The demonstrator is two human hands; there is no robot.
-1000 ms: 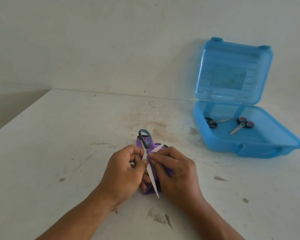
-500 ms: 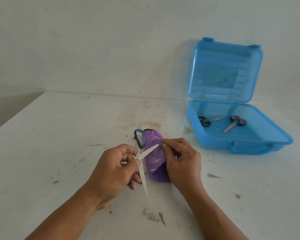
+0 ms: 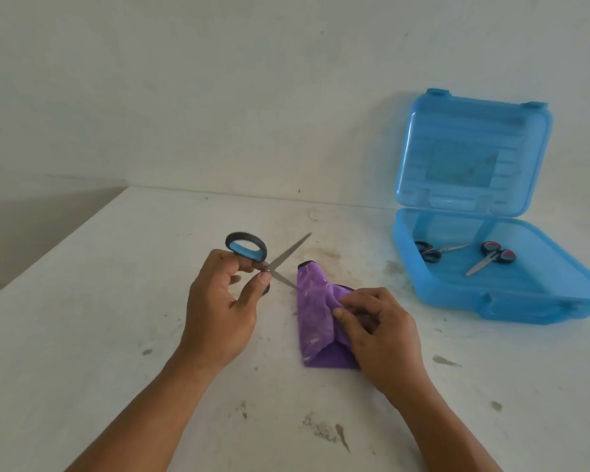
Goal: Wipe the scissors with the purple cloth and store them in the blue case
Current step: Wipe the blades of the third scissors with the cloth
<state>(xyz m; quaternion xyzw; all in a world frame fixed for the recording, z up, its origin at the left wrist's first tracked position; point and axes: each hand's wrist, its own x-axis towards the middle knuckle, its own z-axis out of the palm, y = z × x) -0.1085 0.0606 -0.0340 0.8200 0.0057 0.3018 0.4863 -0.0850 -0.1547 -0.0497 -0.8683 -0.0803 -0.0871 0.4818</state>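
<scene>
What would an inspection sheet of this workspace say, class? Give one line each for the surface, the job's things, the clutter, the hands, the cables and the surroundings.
Surface: white table, stained and scuffed, dark marks near the front edge.
Job's things: blue-handled scissors, blades open, one tip at the purple cloth; the cloth is bunched on the table; blue case at the right, lid up.
Clutter: black-handled scissors and red-and-black-handled scissors lying apart inside the case.
Hands: left hand holds the blue-handled scissors by the handles; right hand pinches the cloth.
Cables: nothing seen.
Surroundings: plain white wall behind the table.
</scene>
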